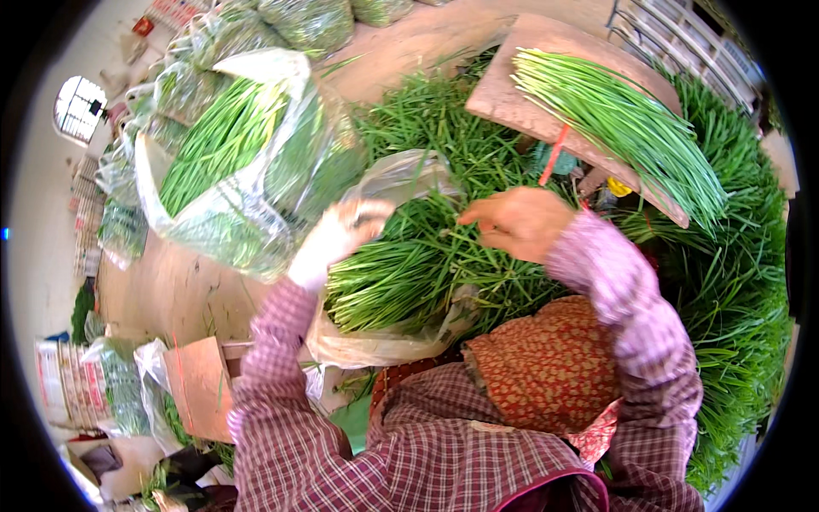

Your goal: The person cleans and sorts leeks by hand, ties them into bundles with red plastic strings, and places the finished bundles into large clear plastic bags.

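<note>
My left hand [351, 224], smeared by motion, hovers at the left edge of a bundle of green chives [388, 277], its fingers bent and slightly apart. Opposite it, over the loose stems, my right hand [522, 224] has loosely bent fingers pointing left; I see nothing held in it. The chives lie in a clear plastic bag [380, 348] in front of my lap, with their cut ends toward the lower left. Part of this bag rises behind them, close to my left hand. A heap of loose chives [426, 111] spreads beyond both hands.
A larger clear bag [230, 239] of chives stands left. At the upper right, a slanted board [503, 85] carries a chive bunch [623, 119]; a red strip [554, 155] hangs from its edge. More chives [742, 341] pile up right. Several filled bags [303, 21] line the back.
</note>
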Demonstrator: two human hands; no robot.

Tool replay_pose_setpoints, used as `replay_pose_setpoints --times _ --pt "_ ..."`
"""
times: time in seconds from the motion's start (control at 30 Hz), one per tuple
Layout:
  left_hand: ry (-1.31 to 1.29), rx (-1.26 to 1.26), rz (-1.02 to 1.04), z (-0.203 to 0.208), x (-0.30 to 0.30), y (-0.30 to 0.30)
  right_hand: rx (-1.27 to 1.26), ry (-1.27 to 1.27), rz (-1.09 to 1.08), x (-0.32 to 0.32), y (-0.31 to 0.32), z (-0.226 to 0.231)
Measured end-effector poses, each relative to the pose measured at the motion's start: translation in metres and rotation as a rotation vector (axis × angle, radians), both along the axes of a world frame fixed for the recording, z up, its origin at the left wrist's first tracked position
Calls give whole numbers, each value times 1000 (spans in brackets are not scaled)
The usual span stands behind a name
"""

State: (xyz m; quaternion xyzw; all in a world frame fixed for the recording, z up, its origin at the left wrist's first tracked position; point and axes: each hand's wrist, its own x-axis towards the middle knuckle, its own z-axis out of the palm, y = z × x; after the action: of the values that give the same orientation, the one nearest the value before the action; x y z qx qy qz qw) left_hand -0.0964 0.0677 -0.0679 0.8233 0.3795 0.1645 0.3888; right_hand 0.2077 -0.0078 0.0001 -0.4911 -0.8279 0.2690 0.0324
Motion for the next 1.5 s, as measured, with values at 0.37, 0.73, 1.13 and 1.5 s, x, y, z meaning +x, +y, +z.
replay_pose_setpoints --times 0.37,0.73,1.13,1.5 --pt "614 -42 216 -241 -109 -218 -730 -735 222 -135 -59 -247" --pt "244 141 369 -152 -97 -74 -841 -789 210 -126 -58 -241" --pt "768 -63 322 -213 -135 -9 -846 -770 229 -133 -52 -240" --pt "941 -139 358 -201 -80 -169 -828 -709 152 -133 -52 -235"
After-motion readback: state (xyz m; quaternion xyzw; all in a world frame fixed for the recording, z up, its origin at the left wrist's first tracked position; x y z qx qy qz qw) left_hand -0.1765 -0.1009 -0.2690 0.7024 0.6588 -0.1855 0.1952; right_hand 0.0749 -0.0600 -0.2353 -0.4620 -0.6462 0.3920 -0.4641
